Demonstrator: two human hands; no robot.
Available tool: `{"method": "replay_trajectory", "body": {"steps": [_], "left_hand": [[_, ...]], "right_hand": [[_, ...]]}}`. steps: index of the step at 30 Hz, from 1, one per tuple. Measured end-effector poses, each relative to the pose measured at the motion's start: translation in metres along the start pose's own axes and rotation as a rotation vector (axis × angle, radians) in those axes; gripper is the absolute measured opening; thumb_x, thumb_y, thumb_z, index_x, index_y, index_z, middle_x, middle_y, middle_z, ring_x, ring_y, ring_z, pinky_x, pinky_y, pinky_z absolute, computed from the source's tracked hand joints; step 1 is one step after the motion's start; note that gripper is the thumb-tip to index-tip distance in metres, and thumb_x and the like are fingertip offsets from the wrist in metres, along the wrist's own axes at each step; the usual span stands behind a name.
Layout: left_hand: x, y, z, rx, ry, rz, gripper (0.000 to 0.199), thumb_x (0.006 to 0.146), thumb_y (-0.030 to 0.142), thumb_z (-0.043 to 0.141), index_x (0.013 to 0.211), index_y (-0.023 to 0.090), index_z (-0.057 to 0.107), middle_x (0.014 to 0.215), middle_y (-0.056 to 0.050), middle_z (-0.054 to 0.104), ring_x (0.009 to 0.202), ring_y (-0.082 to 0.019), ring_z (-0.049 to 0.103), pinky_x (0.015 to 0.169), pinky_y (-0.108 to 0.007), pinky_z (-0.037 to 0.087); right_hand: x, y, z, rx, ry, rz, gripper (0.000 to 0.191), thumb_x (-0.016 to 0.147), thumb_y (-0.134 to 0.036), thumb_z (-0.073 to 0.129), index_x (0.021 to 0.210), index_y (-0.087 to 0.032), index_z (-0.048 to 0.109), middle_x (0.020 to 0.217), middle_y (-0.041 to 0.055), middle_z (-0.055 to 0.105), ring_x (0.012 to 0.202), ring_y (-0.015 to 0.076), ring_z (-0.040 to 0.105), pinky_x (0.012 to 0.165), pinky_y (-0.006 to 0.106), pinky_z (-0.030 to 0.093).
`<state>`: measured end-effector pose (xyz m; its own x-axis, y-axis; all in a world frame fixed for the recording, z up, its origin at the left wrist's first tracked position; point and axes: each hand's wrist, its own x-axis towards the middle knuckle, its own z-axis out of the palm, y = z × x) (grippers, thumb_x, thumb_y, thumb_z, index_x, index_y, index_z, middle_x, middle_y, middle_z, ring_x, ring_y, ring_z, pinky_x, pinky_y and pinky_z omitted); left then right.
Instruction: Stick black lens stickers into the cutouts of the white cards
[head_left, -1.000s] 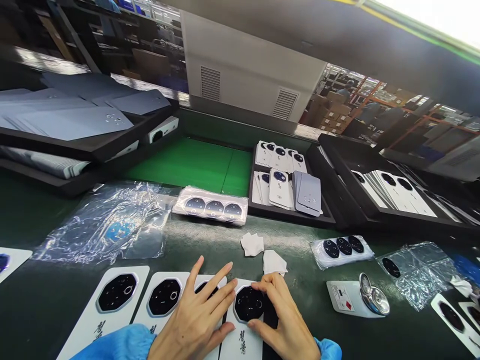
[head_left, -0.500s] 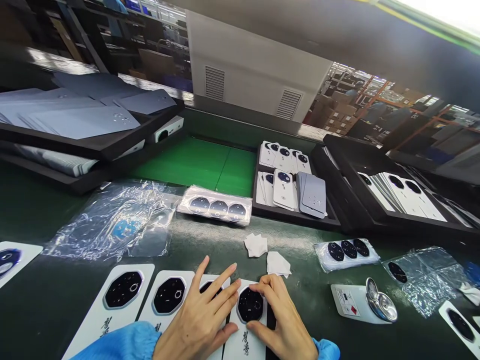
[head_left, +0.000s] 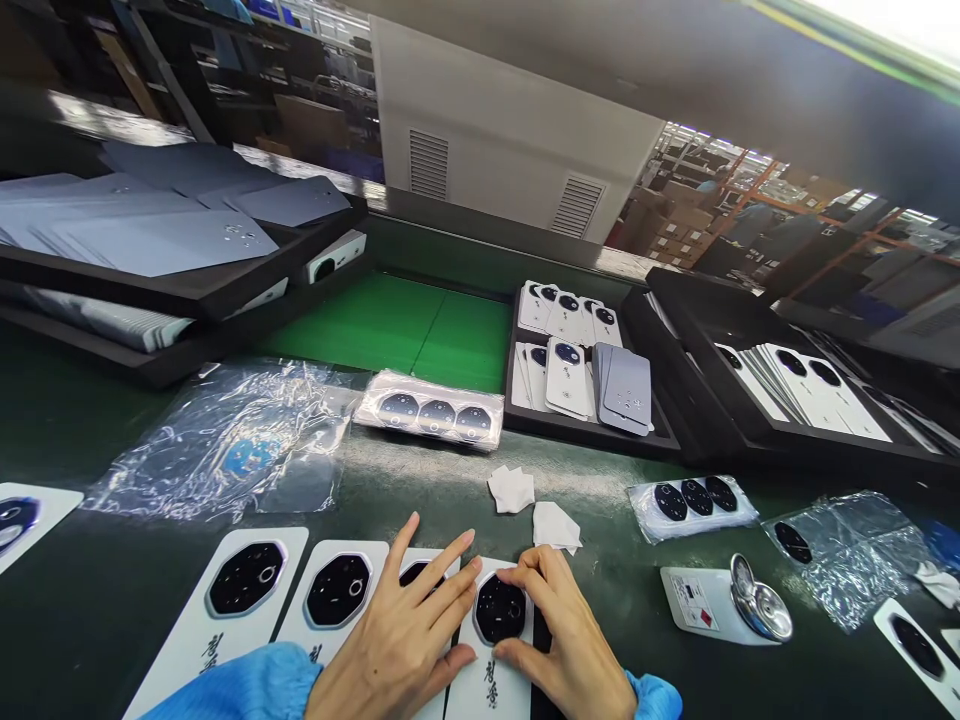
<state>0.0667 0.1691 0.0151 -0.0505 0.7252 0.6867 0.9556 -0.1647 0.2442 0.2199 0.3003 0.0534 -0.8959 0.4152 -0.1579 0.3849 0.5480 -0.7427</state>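
Several white panels with dark octagonal camera discs lie in a row on the dark green table. My left hand (head_left: 409, 625) rests palm down with fingers spread over the third panel (head_left: 431, 566), covering much of it. Its fingertips reach the edge of the rightmost panel (head_left: 491, 690). My right hand (head_left: 562, 630) curves thumb and index finger around the black disc (head_left: 500, 608) on that panel, touching its upper and lower right rim. Two further panels, the left one (head_left: 225, 610) and its neighbour (head_left: 339, 590), lie left of my hands.
Beyond the hands are white wipes (head_left: 512, 490), a bagged stack of discs (head_left: 431, 412) and crumpled plastic (head_left: 247, 440). A metal-topped bottle (head_left: 705, 600) stands right. Black trays (head_left: 592, 435) of panels line the back, with another tray (head_left: 202, 295) at left.
The view has shifted very slightly. Both hands keep nearly the same pose and place on the panels.
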Motion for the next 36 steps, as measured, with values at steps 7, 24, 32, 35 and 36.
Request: {"method": "replay_trajectory", "body": {"steps": [7, 24, 32, 35, 36], "left_hand": [[-0.001, 0.001, 0.002, 0.001, 0.006, 0.003, 0.028, 0.096, 0.038, 0.053, 0.097, 0.014, 0.067, 0.106, -0.002, 0.073, 0.117, -0.019, 0.059, 0.123, -0.046, 0.003], [-0.014, -0.001, 0.01, 0.052, 0.017, 0.082, 0.02, 0.095, 0.034, 0.057, 0.108, 0.02, 0.065, 0.12, -0.002, 0.069, 0.122, -0.018, 0.056, 0.122, -0.055, 0.004], [-0.016, 0.001, 0.014, 0.089, 0.022, 0.1, 0.025, 0.1, 0.03, 0.048, 0.103, 0.016, 0.068, 0.118, -0.006, 0.069, 0.144, -0.02, 0.028, 0.122, -0.052, 0.007], [-0.017, 0.002, 0.015, 0.09, 0.036, 0.092, 0.024, 0.1, 0.028, 0.047, 0.102, 0.015, 0.068, 0.117, -0.006, 0.07, 0.144, -0.021, 0.026, 0.122, -0.052, 0.008], [-0.017, 0.002, 0.015, 0.09, 0.038, 0.086, 0.024, 0.1, 0.028, 0.048, 0.102, 0.015, 0.068, 0.117, -0.006, 0.07, 0.144, -0.022, 0.027, 0.122, -0.052, 0.009]], "right_hand": [[0.004, -0.005, -0.001, -0.088, -0.009, 0.026, 0.052, 0.064, 0.006, 0.069, 0.106, -0.022, 0.058, 0.101, 0.0036, 0.047, 0.093, 0.0207, 0.051, 0.08, 0.033, 0.049], [0.003, -0.007, 0.004, -0.298, -0.015, -0.034, 0.067, 0.062, 0.007, 0.079, 0.121, -0.017, 0.059, 0.097, 0.0053, 0.051, 0.093, 0.0233, 0.055, 0.078, 0.036, 0.055], [-0.008, -0.001, 0.013, -0.461, 0.225, -0.294, 0.088, 0.052, 0.011, 0.082, 0.128, -0.017, 0.048, 0.097, 0.0059, 0.059, 0.086, 0.0239, 0.06, 0.068, 0.033, 0.059], [-0.011, 0.0, 0.013, -0.466, 0.266, -0.34, 0.087, 0.052, 0.01, 0.082, 0.127, -0.016, 0.047, 0.097, 0.0063, 0.061, 0.085, 0.0234, 0.061, 0.067, 0.031, 0.06], [-0.012, 0.001, 0.012, -0.458, 0.273, -0.353, 0.083, 0.056, 0.009, 0.081, 0.127, -0.015, 0.046, 0.098, 0.0067, 0.062, 0.086, 0.0233, 0.062, 0.068, 0.03, 0.06]]}}
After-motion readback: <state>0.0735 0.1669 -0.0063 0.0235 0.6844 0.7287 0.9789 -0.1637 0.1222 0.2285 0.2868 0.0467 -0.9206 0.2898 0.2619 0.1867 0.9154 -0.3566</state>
